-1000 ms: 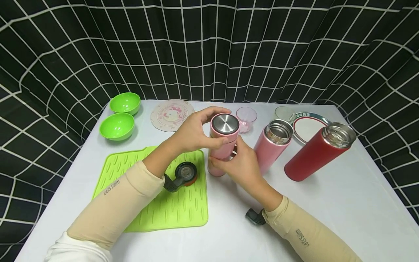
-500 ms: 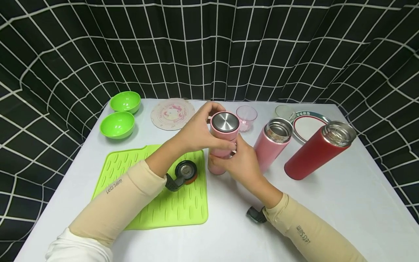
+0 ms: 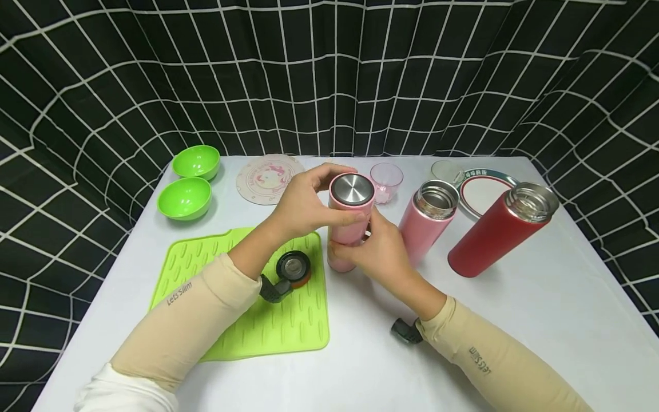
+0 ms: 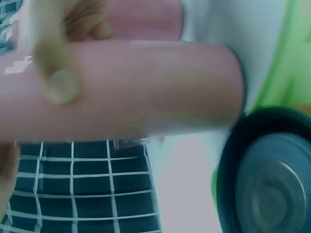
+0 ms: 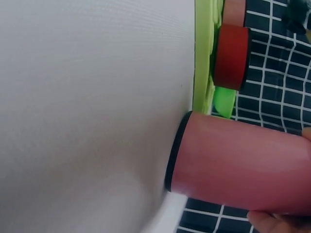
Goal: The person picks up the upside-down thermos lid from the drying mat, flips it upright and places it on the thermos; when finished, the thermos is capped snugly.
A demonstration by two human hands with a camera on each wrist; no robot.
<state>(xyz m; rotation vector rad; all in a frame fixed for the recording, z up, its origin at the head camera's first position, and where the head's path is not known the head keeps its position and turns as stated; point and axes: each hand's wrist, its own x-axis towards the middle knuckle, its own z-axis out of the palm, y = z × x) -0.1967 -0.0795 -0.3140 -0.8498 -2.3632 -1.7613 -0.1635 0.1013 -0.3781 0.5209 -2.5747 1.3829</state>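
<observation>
A capped pink thermos [image 3: 352, 229] with a steel disc on top stands upright on the white table in the head view. My left hand [image 3: 309, 203] curls round its lid [image 3: 352, 190], thumb across the front. Lower down, my right hand [image 3: 383, 249] grips the thermos body. The left wrist view shows the pink thermos [image 4: 160, 90] close up with a thumb on it. In the right wrist view the black base of the thermos [image 5: 243, 165] touches the table. An uncapped pink thermos [image 3: 424, 226] and an uncapped red thermos [image 3: 496, 234] stand to the right.
A red lid [image 3: 293, 269], black side up, sits on the green mat [image 3: 288, 326]; a pink lid [image 5: 234, 12] shows behind it. Around the back are green bowls [image 3: 185, 199], a round coaster [image 3: 269, 178], a pink glass [image 3: 386, 183], a clear glass [image 3: 445, 170] and a plate [image 3: 484, 194].
My left thumb has shifted rightward across the front of the thermos lid, and the fingers behind have shifted too. My right hand keeps its hold on the body. The thermos stays in place.
</observation>
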